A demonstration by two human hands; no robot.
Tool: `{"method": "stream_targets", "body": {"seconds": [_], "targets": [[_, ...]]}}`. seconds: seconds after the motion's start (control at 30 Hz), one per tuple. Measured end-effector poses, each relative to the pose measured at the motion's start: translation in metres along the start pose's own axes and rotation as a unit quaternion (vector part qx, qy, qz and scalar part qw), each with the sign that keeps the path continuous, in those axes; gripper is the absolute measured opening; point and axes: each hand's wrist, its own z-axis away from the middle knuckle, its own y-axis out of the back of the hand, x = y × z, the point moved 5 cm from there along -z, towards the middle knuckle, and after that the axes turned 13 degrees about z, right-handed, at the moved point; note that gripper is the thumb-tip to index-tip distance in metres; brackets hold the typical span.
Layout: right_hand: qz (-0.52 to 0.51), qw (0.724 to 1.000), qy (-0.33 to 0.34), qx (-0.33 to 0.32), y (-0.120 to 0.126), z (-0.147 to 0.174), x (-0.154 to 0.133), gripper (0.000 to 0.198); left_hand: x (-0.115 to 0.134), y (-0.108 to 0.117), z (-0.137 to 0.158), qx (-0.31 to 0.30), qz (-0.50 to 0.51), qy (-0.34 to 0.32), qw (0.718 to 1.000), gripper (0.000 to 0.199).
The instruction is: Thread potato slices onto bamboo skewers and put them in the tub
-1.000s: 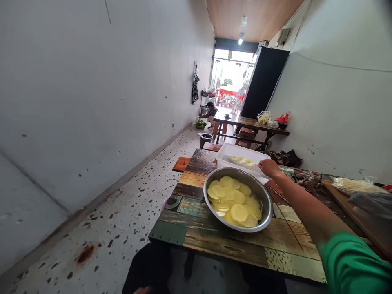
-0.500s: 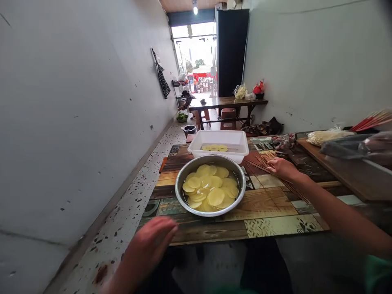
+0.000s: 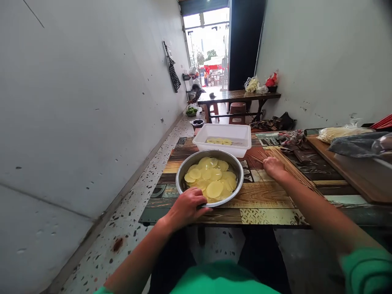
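A round metal bowl [image 3: 240, 184] of water stands near the table's front edge, with thin, pale yellow potato slices [image 3: 214, 189] lying in it. My left hand [image 3: 189, 205] is closed over the bowl's near-left rim, fingers inside and thumb outside. To the right of the bowl, my right hand [image 3: 274, 167] is closed on thin bamboo skewers; their ends poke out left of the fingers. More bamboo skewers [image 3: 295, 173] lie in a bundle beside that hand. Behind the bowl, a white plastic tub [image 3: 220, 150] holds several potato slices on a skewer [image 3: 219, 141].
At right lie a wooden board [image 3: 339, 173], a bag of pale strands [image 3: 343, 134] and a dark plastic bag [image 3: 358, 145]. A crumpled cloth [image 3: 292, 137] sits behind the skewers. Farther off are another table [image 3: 239, 95], a stool [image 3: 237, 111] and a person crouching by the left wall.
My left hand has come up from the lower left onto the bowl's rim. My right hand has closed on skewers and shifted slightly nearer the bowl. The view has turned a little left and downward.
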Motion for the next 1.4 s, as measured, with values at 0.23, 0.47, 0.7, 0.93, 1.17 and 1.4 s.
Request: {"method": "stream_targets", "body": {"seconds": [0.23,0.47,0.7,0.93,1.17,1.4], "targets": [[0.044,0.999,0.001,-0.007,0.010,0.006,0.001,0.030,0.009,0.006,0.022,0.011,0.067,0.003,0.998,0.029],[0.022,0.997,0.000,0.067,0.043,0.020,0.035,0.020,-0.001,0.030,0.018,-0.018,0.184,0.046,0.982,0.026],[-0.111,0.976,-0.077,0.171,0.084,0.070,0.061,0.039,-0.055,0.024,-0.052,0.083,0.161,0.165,0.969,0.021],[-0.537,0.832,0.015,0.141,0.077,0.197,-0.012,0.046,-0.049,-0.004,-0.084,-0.047,0.021,0.224,0.973,0.035],[-0.632,0.770,0.054,0.070,0.062,0.234,-0.067,0.050,-0.033,-0.013,-0.087,-0.085,0.004,0.178,0.980,0.031],[-0.572,0.810,0.054,0.114,0.066,0.231,-0.064,0.050,-0.028,-0.014,-0.094,-0.053,0.059,0.201,0.976,0.025]]}}
